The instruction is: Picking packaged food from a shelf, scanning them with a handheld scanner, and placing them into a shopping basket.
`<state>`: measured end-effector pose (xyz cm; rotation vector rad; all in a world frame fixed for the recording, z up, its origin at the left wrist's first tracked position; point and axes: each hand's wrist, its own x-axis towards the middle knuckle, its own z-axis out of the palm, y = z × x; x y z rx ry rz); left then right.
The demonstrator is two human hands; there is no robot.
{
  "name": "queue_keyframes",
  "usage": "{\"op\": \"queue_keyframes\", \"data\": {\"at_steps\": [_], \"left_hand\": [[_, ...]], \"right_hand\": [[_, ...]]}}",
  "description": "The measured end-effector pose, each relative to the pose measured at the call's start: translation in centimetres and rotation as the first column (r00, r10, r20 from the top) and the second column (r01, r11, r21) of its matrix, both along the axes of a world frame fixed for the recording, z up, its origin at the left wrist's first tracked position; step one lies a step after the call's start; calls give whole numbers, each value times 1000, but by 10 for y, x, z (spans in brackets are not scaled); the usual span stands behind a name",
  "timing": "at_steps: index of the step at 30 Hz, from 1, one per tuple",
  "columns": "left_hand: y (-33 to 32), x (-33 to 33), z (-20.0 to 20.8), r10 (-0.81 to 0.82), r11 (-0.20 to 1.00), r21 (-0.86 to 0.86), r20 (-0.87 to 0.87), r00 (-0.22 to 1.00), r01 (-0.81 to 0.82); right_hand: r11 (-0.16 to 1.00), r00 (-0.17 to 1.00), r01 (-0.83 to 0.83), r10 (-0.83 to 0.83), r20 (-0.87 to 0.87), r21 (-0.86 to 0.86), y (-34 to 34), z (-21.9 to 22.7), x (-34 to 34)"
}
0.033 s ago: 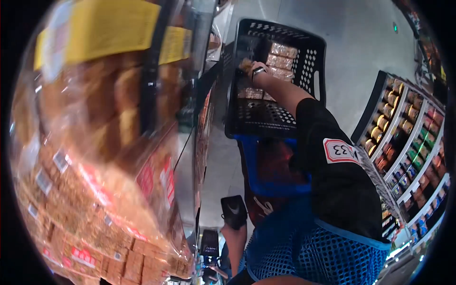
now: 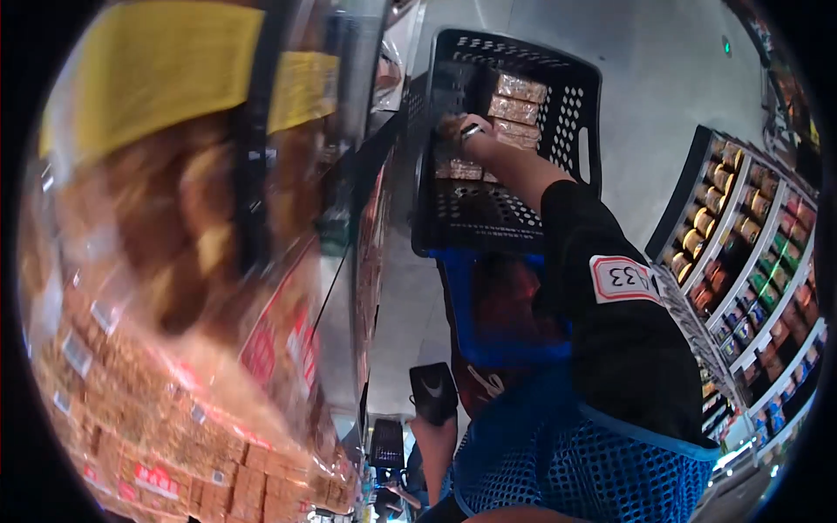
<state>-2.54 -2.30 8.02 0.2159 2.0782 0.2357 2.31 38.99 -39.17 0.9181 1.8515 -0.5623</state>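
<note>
My right arm, in a black sleeve with a paper label, reaches forward over a black plastic basket (image 2: 479,237). Inside it, my right hand (image 2: 475,131), with a band at the wrist, is closed around a tan packet (image 2: 450,129); motion blurs the packet and my fingertips. Several clear-wrapped brown packs (image 2: 516,110) lie in rows on the basket's floor, beside and below my hand. I cannot make out my left hand anywhere.
Close on the left, blurred shelves hold stacked brown packs (image 2: 157,418) under yellow cards (image 2: 174,70). Below the black basket is a blue one (image 2: 510,353). A blue mesh garment (image 2: 602,462) and a foot in a black slide (image 2: 433,392) are nearer. Racks of jars (image 2: 724,209) stand right.
The tan packet and my right hand have moved slightly down in the basket. The shelf goods and yellow cards on the left have shifted left in view.
</note>
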Motion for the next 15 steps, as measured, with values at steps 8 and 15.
{"op": "queue_keyframes", "data": {"at_steps": [8, 15], "left_hand": [[11, 8, -41, 15, 999, -34, -2, 1000, -15], [-5, 4, -35, 18, 997, -68, -23, 1000, -19]], "right_hand": [[977, 967, -181, 157, -199, -112, -45, -45, 5], [945, 831, 321, -251, -496, 59, -78, -87, 114]]}}
